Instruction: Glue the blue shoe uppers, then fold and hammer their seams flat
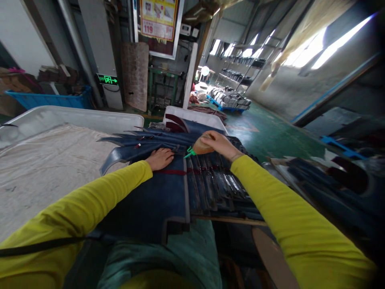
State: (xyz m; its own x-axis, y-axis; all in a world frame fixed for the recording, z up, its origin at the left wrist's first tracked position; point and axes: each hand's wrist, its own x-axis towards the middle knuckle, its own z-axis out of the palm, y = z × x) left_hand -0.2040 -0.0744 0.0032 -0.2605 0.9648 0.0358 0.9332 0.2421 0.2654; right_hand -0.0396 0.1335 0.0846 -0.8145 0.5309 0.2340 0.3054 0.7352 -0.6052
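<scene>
My right hand is wrapped round a brownish squeeze bottle with a green nozzle. The bottle is tilted, its tip pointing down and left at the grey edge of a dark blue leather-like panel. On the upper part of that panel my left hand lies flat, fingers stretched out and holding nothing. A dark red strip crosses the panel below my left hand. To the right, under the bottle, more dark panels overlap in a row with shiny edges.
At left stands a white bin with a pale cloth; a blue crate is behind it. Another white tub stands beyond the panels. More dark pieces are piled at right, beside the green floor.
</scene>
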